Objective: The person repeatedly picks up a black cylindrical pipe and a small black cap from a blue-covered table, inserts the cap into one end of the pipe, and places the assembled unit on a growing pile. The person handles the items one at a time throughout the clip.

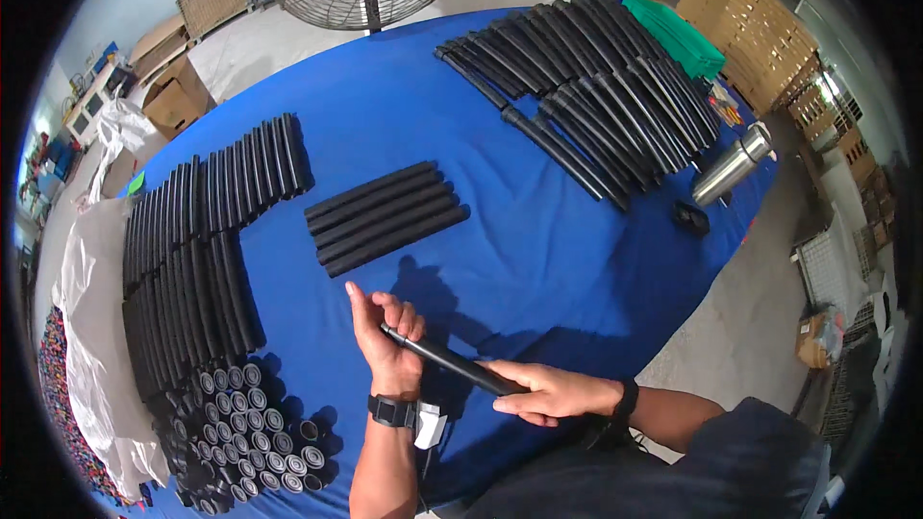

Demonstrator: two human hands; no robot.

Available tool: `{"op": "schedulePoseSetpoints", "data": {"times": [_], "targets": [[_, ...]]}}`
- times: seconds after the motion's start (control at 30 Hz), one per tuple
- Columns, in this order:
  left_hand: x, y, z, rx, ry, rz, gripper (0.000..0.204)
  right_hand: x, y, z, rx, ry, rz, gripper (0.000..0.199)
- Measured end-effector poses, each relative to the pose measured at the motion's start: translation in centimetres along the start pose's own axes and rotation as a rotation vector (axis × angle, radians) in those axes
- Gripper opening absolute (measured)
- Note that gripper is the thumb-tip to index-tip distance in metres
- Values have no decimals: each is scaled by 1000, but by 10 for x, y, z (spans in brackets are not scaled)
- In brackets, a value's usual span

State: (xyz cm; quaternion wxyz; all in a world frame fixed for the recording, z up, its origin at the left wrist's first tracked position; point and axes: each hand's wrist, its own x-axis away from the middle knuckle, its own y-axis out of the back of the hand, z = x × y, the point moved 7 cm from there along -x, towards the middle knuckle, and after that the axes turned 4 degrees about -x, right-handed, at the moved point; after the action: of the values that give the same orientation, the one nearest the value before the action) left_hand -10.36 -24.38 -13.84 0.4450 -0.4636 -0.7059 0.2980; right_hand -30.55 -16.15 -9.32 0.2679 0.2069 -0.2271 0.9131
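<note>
Two hands share one black tube (452, 363) low in the middle of the frame, just above the blue table (538, 231). The left hand (383, 332) curls around the tube's upper-left end, fingers folded over the tip and thumb raised; the right hand (546, 392) wraps the lower-right end, fingers pressed together along it. The tube lies tilted, sloping down toward the right.

As a judgement, the main risk is a slip: the tube looks smooth and the left hand holds only its very end, so a twist or push along its length could let it shoot out and fall off the near table edge at the bottom of the frame. A second risk sits at lower left, where a tight cluster of small black caps (245, 428) stands on end just beside the left forearm; a sideways swing of that elbow could topple them. Rows of short black tubes (192, 250) at left, five loose tubes (385, 216) at centre and the long tube pile (596, 86) at upper right lie well apart from both hands, as does the steel flask (731, 165).
</note>
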Motion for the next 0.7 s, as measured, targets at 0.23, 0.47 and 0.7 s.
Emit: {"op": "schedulePoseSetpoints", "data": {"times": [0.23,0.47,0.7], "targets": [[1,3,0,10,10,-41,54,3,0,6,155,26,-28,71],[2,5,2,14,41,-10,54,5,-2,9,190,33,-33,70],[8,-24,-2,-112,-112,-51,47,9,25,13,850,522,-495,68]]}}
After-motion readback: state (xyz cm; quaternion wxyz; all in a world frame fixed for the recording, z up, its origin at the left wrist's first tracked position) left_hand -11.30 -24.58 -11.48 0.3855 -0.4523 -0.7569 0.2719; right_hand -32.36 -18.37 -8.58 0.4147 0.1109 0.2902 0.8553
